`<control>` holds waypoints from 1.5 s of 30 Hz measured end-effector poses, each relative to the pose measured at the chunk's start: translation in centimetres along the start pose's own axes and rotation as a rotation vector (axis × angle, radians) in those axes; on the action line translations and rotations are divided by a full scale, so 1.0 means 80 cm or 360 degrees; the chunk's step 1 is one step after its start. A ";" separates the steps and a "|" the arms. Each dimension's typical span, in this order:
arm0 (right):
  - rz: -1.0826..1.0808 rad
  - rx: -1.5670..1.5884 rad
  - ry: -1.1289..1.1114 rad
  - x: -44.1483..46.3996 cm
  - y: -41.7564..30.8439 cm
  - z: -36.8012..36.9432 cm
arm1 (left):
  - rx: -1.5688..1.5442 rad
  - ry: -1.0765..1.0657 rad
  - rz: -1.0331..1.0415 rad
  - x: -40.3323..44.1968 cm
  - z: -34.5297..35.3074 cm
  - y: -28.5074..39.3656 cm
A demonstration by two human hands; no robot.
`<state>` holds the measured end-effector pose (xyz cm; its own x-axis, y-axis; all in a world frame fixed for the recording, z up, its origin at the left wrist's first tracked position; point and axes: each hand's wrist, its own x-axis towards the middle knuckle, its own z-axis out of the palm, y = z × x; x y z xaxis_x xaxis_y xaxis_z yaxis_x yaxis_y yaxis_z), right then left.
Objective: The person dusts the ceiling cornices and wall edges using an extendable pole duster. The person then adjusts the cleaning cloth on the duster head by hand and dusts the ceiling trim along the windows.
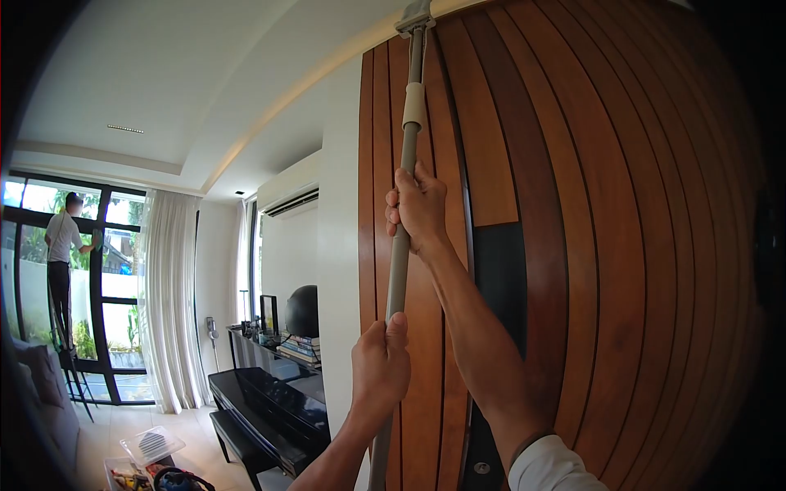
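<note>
Both my hands are wrapped around a long grey telescopic mop pole [398,278], held nearly upright. My right hand [421,208] grips it higher, a little below the pale joint sleeve [414,106]. Lower on the shaft, my left hand [381,365] is closed around it. A grey mop head [415,18] at the top end is up where the wood-plank wall [540,164] meets the ceiling. The frame's upper edge cuts off part of the head, so I cannot tell whether it touches the wall.
A black piano [270,405] and its bench [237,442] stand at the lower left. An open plastic box [127,475] of items lies on the floor. Near the far windows, another person [63,237] stands on a ladder [74,380]. An air conditioner [291,192] hangs nearby.
</note>
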<state>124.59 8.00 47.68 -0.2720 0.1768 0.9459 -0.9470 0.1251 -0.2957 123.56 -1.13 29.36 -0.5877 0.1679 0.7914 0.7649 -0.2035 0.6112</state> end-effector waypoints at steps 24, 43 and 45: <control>-0.0035 -0.0022 0.0027 0.025 0.106 0.086 | -0.0128 -0.0114 -0.0155 0.056 -0.101 -0.061; -0.0074 0.0033 -0.0032 0.065 0.234 0.121 | -0.0084 -0.0005 -0.0159 0.138 -0.145 -0.163; -0.0058 0.0003 -0.0032 0.069 0.243 0.123 | -0.0124 -0.0025 -0.0193 0.143 -0.147 -0.169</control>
<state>103.00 1.81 48.48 -0.2406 0.1526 0.9586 -0.9568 0.1290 -0.2607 103.43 -7.84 30.25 -0.6699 0.2109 0.7118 0.6652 -0.2552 0.7017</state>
